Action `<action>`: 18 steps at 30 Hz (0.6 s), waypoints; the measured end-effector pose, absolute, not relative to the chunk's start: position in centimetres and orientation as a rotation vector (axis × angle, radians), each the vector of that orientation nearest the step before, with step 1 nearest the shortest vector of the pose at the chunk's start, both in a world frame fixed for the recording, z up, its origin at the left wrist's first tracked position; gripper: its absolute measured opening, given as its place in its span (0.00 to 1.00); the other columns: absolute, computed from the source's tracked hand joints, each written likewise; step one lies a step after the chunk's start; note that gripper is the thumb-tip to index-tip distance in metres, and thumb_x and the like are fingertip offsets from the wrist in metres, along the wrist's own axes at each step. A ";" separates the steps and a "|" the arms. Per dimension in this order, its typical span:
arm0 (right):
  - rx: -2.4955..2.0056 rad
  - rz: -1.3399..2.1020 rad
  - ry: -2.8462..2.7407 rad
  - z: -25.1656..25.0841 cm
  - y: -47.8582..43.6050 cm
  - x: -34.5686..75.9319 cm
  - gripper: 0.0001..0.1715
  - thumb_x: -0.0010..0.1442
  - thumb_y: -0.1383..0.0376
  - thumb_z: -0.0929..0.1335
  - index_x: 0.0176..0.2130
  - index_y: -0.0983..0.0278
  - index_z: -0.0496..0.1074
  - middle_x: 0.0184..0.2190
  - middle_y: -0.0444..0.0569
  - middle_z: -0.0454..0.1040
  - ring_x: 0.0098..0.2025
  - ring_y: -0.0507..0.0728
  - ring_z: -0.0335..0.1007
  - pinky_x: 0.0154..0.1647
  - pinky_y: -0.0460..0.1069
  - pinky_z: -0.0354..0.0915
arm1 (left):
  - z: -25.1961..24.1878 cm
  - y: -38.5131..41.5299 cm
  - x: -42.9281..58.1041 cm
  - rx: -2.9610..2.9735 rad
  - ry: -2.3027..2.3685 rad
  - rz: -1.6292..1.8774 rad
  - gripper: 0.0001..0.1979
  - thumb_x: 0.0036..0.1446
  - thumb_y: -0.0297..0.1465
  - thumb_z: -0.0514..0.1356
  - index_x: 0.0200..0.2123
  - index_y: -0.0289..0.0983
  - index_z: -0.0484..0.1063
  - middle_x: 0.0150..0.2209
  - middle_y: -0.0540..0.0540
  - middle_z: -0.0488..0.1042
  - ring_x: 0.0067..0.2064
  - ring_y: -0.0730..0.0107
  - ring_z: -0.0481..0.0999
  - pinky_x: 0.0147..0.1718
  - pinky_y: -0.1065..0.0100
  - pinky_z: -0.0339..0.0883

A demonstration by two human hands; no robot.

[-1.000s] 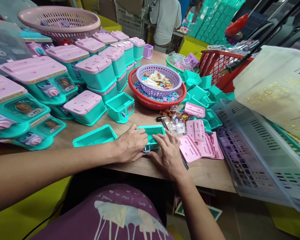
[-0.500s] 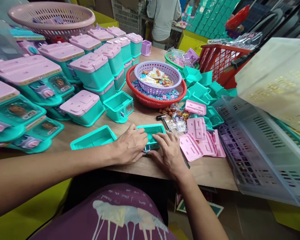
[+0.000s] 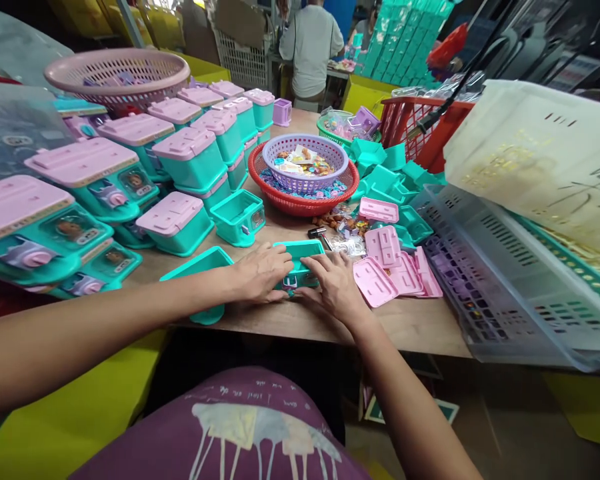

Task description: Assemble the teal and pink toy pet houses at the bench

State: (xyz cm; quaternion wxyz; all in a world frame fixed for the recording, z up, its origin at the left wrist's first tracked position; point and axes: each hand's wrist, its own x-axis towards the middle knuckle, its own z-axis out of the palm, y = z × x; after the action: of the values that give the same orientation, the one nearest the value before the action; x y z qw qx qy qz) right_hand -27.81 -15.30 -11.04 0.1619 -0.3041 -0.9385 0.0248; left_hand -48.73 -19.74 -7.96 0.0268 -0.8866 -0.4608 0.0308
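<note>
A small teal plastic box [image 3: 304,252], its top uncovered, stands at the table's front between my hands. My left hand [image 3: 264,273] grips its left side, fingers over the rim and thumb low at the front. My right hand [image 3: 334,285] holds the right side, with fingertips on the rim and the thumb near the front bottom. A small light purple part [image 3: 290,283] shows on the box's front face between my thumbs. Under my left forearm lies another open teal box [image 3: 200,261], partly hidden.
Pink lids [image 3: 375,280] and a dark-handled tool [image 3: 320,233] lie to the right. Behind are a red basket [image 3: 303,208] holding a purple one [image 3: 305,181], and teal boxes [image 3: 380,183]. Pink-lidded boxes [image 3: 187,157] are stacked left. A clear crate [image 3: 510,280] stands right; a person [image 3: 311,50] sits beyond.
The camera view has shifted, showing more of the far room. My left fingers have straightened somewhat along the box, and the purple part on its front shows more clearly. Both hands stay on the box.
</note>
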 end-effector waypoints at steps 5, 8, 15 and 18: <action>-0.885 -0.022 -2.711 -10.5 -15.4 -28.1 0.27 0.63 0.48 0.64 0.54 0.61 0.67 0.49 0.53 0.73 0.51 0.66 0.61 0.57 0.63 0.47 | -8.1 -19.8 -48.4 -2.709 -1.471 0.121 0.16 0.56 0.43 0.61 0.35 0.34 0.70 0.37 0.40 0.76 0.45 0.51 0.69 0.38 0.57 0.59; -0.886 -0.072 -2.728 -10.3 -15.7 -28.2 0.27 0.63 0.47 0.64 0.53 0.61 0.68 0.47 0.54 0.74 0.51 0.67 0.61 0.59 0.65 0.44 | -8.0 -19.9 -48.2 -2.711 -1.483 0.166 0.14 0.57 0.41 0.60 0.34 0.33 0.71 0.35 0.38 0.76 0.45 0.50 0.70 0.38 0.56 0.59; -0.955 -0.022 -2.726 -9.7 -15.2 -28.5 0.28 0.58 0.45 0.68 0.49 0.61 0.70 0.43 0.53 0.75 0.50 0.68 0.62 0.56 0.67 0.48 | -7.6 -19.2 -48.4 -2.753 -1.435 0.199 0.14 0.55 0.39 0.61 0.35 0.32 0.72 0.35 0.37 0.76 0.46 0.48 0.70 0.40 0.56 0.62; -0.886 0.131 -2.756 -8.8 -14.1 -28.2 0.30 0.56 0.42 0.69 0.47 0.60 0.72 0.43 0.53 0.75 0.49 0.66 0.64 0.50 0.61 0.56 | -6.1 -18.8 -49.1 -2.882 -1.512 0.114 0.18 0.53 0.43 0.63 0.39 0.33 0.72 0.36 0.40 0.76 0.44 0.54 0.73 0.39 0.61 0.63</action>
State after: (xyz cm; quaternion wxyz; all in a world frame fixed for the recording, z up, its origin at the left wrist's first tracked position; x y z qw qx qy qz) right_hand -28.19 -14.14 -8.80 0.1218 -0.3035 -0.9440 0.0448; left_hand -49.07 -18.81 -6.15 -0.0575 -0.8835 -0.4637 0.0348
